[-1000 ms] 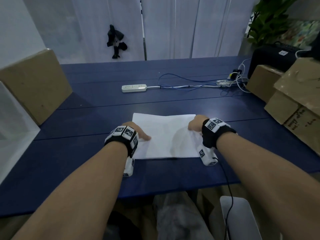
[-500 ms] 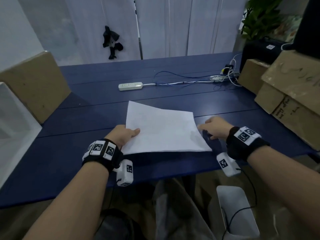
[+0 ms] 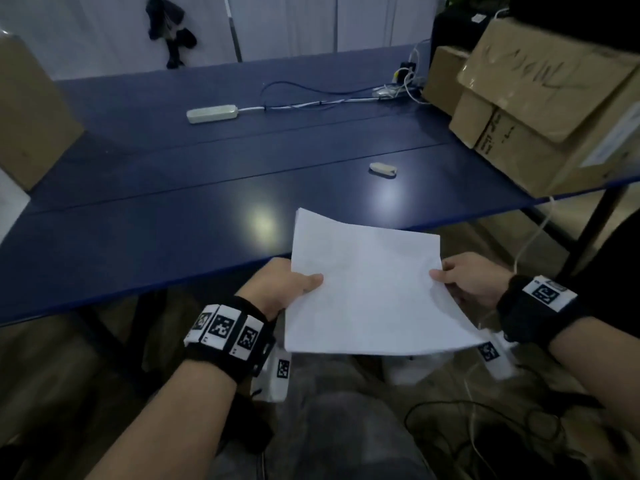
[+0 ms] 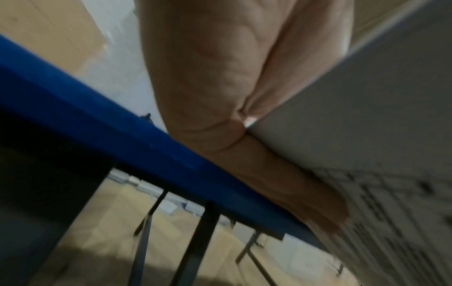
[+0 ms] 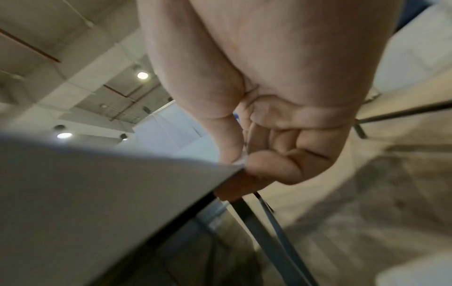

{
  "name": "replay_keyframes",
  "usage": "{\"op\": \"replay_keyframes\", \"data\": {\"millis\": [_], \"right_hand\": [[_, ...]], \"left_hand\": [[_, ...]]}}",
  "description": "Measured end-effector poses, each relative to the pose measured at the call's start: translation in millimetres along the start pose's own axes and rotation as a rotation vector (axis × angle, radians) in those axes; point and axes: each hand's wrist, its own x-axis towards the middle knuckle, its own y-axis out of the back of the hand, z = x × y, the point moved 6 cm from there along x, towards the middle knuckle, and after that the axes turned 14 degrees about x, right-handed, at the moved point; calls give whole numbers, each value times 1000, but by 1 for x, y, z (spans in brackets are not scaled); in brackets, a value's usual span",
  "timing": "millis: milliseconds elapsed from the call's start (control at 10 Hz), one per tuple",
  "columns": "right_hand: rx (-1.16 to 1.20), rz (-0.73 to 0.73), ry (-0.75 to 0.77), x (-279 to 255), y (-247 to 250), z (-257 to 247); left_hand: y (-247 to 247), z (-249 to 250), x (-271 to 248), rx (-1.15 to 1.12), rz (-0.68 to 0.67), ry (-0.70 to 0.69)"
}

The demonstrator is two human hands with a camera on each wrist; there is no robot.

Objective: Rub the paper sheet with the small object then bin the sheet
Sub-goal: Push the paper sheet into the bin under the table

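Paper sheet point(image 3: 367, 285): held in the air off the near edge of the blue worktop point(image 3: 173, 216), tilted.
Left hand point(image 3: 277, 289): grip pinching the sheet's left edge, thumb on top.
Right hand point(image 3: 474, 278): grip pinching the right edge.
Small object point(image 3: 382, 169): pale, possibly an eraser, lying on the worktop well beyond the sheet.

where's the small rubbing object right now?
Head view: the small object lies on the blue table, right of centre, beyond the held paper sheet and near the cardboard boxes.
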Motion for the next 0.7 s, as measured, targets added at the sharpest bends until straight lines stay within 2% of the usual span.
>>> {"op": "replay_keyframes", "data": {"millis": [100,300,500,600,700], "right_hand": [[-12,26,-101,21,8,55],[-14,84,-186,83,5,122],[-14,-32,-238,144,-22,159],[-94,-58,-230,153,-46,155],[391,-241,-191,120,-93,109]], "left_hand": [[-46,-19,20,77,-20,75],[-99,-30,82,337,-11,213],[-129,-35,143,463,-2,273],[-147,-45,164,475,-31,270],[-164,-56,181,452,-32,286]]}}
